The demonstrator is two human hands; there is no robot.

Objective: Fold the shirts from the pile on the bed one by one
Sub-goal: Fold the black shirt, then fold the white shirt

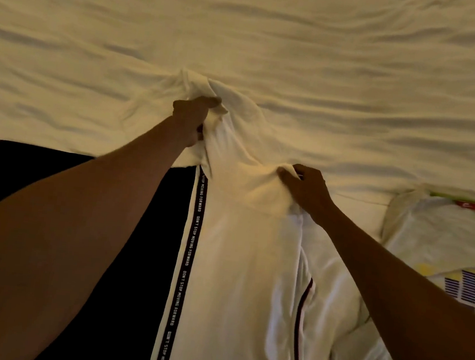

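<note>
So both hands are on the white shirt (236,267), which lies stretched out on the bed (273,38) right in front of the person, running from the bottom edge of the view up toward the middle. The left hand (194,117) is clenched around a bunch of the shirt's far end, and the fabric puckers up around the fist. The right hand (306,190) is nearer and further right, pinching a fold of the same shirt between thumb and fingers.

Down the shirt's left side runs a black tape (190,250) printed with "DON'T STOP MOVING FORWARD" over and over. Just left of that is a big black panel (124,256), lying flat under the left forearm (can't tell if it's the same garment or a separate one).

Poking out from under the shirt on the right is another white garment (330,319) with a thin dark red stripe. Further right sits a pale shirt (442,237) with purple bars printed on it and a small red label (470,205) at its neck. The bed sheet is cream and pretty wrinkled.
</note>
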